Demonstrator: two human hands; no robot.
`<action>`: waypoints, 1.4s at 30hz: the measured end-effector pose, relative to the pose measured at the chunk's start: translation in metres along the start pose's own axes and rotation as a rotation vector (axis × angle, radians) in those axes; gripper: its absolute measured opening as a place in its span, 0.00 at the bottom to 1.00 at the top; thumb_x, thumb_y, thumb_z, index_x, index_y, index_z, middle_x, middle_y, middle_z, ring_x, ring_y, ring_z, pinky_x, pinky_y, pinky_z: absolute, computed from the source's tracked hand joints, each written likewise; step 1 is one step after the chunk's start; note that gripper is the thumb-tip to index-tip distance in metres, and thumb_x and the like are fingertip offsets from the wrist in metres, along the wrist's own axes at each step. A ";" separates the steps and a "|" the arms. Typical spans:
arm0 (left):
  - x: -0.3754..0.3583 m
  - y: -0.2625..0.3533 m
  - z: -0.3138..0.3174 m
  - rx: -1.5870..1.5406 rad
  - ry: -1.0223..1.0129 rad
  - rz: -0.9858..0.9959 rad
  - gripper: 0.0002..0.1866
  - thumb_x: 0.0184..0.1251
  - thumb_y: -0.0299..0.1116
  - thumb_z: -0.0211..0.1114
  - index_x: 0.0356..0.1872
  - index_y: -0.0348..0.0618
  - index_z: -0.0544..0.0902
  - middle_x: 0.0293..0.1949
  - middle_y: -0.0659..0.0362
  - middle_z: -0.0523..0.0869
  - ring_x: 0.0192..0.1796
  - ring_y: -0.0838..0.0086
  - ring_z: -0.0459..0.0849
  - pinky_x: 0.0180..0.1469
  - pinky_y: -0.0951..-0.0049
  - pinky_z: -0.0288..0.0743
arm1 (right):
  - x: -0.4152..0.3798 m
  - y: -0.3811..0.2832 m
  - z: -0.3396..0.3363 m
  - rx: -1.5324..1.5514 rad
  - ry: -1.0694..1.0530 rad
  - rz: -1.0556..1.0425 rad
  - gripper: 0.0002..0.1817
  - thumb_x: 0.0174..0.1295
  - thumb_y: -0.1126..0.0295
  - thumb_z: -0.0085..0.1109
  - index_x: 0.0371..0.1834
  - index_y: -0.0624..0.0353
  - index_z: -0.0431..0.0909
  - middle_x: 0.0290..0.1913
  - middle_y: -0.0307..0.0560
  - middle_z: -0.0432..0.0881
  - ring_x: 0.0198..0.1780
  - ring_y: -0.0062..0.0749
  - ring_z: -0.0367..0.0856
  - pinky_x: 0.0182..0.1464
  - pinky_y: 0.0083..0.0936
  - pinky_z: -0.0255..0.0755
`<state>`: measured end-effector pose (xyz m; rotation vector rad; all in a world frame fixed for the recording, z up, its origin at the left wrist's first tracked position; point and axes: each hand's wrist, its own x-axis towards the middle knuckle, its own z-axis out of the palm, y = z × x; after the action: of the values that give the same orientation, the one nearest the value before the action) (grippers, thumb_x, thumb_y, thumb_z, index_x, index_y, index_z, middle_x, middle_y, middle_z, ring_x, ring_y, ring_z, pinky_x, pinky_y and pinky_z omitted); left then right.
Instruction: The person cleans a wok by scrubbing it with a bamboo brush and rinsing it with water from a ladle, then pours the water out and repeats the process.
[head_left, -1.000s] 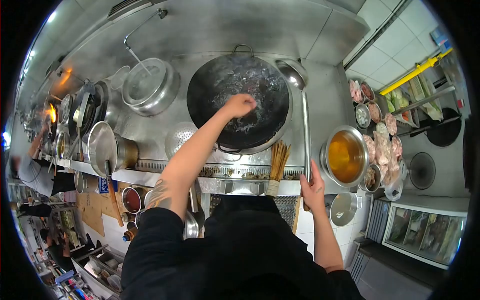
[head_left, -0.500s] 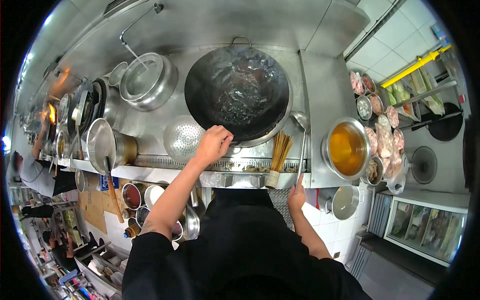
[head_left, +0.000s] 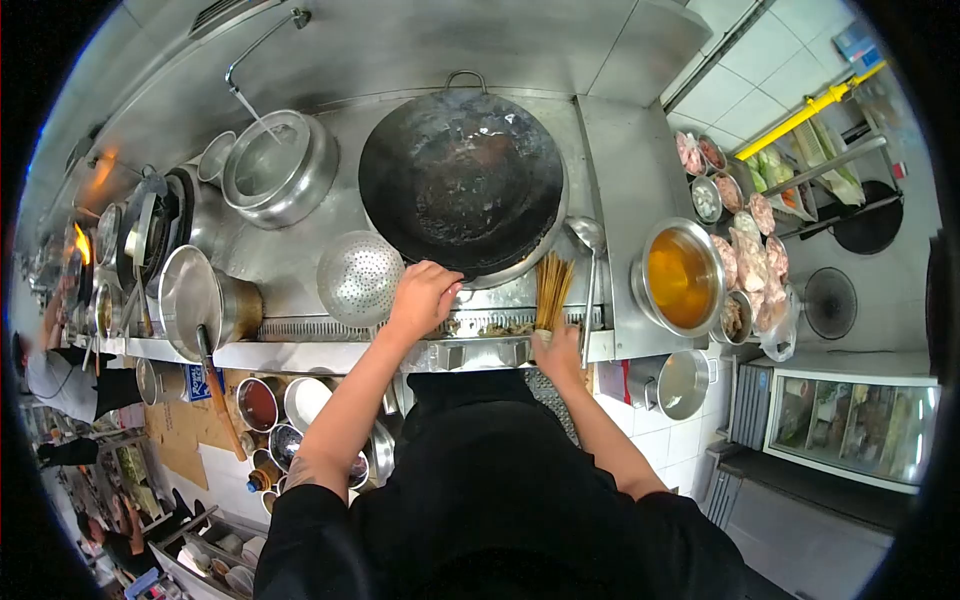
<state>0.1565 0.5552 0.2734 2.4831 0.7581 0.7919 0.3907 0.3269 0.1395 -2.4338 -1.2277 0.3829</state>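
A large black wok (head_left: pixel 462 180) sits on the stove with a little liquid spread over its inside. My left hand (head_left: pixel 426 298) is closed at the wok's near edge, where the fingers hide the grip. Just right of the wok, a bamboo wok brush (head_left: pixel 552 285) stands with its bristles toward the back. The fingers of my right hand (head_left: pixel 558 350) are wrapped round its bound handle end. Close beside that hand lies a metal ladle (head_left: pixel 587 236), its long handle pointing toward me. Left of the wok rests a perforated strainer (head_left: pixel 360 278), near my left forearm.
A bowl of amber liquid (head_left: pixel 684 278) stands on the right counter, by bags of raw meat (head_left: pixel 752 255). A lidded pot (head_left: pixel 280 170) sits at back left under a tap (head_left: pixel 240 92). Another pot (head_left: pixel 205 300) stands nearer. Flames and a co-worker (head_left: pixel 65 380) are at far left.
My right hand has left the ladle's handle and moved left onto the bamboo brush. The liquid in the wok has shrunk to a thin film. My left hand stays at the wok's edge.
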 end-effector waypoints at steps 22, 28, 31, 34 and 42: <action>0.005 0.013 0.061 0.083 0.013 -0.058 0.04 0.66 0.29 0.64 0.36 0.41 0.79 0.32 0.50 0.82 0.42 0.52 0.81 0.54 0.52 0.71 | 0.201 -0.161 -0.153 -0.236 -0.226 -0.350 0.39 0.64 0.51 0.66 0.81 0.35 0.67 0.49 0.64 0.89 0.52 0.56 0.89 0.56 0.44 0.82; 0.000 0.021 0.062 0.058 0.092 -0.117 0.04 0.66 0.29 0.64 0.38 0.41 0.79 0.35 0.51 0.81 0.46 0.54 0.80 0.57 0.54 0.71 | 0.219 -0.194 -0.075 -0.288 -0.259 -0.246 0.34 0.63 0.54 0.65 0.76 0.40 0.76 0.48 0.65 0.89 0.50 0.58 0.89 0.54 0.48 0.82; -0.001 0.017 0.064 0.043 0.115 -0.117 0.04 0.66 0.29 0.64 0.38 0.42 0.80 0.35 0.52 0.81 0.46 0.54 0.80 0.57 0.54 0.71 | 0.209 -0.215 -0.109 -0.028 -0.556 -0.145 0.33 0.64 0.57 0.65 0.75 0.47 0.77 0.35 0.51 0.90 0.25 0.31 0.86 0.31 0.31 0.82; 0.000 0.014 0.064 0.037 0.110 -0.107 0.02 0.66 0.28 0.64 0.36 0.42 0.81 0.34 0.53 0.81 0.44 0.55 0.80 0.56 0.54 0.71 | 0.205 -0.220 -0.159 0.032 -0.639 -0.089 0.32 0.63 0.55 0.66 0.74 0.43 0.80 0.25 0.43 0.84 0.18 0.28 0.80 0.27 0.31 0.78; 0.001 0.007 0.060 -0.056 0.146 -0.059 0.04 0.66 0.28 0.64 0.31 0.41 0.82 0.30 0.53 0.83 0.40 0.55 0.81 0.54 0.55 0.71 | 0.170 -0.195 -0.240 -0.357 -0.786 -0.170 0.31 0.64 0.56 0.64 0.74 0.39 0.79 0.41 0.51 0.92 0.40 0.41 0.91 0.39 0.39 0.84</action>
<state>0.1975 0.5373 0.2322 2.3617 0.8436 0.9670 0.4484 0.5187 0.4296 -2.5064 -1.9374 1.2416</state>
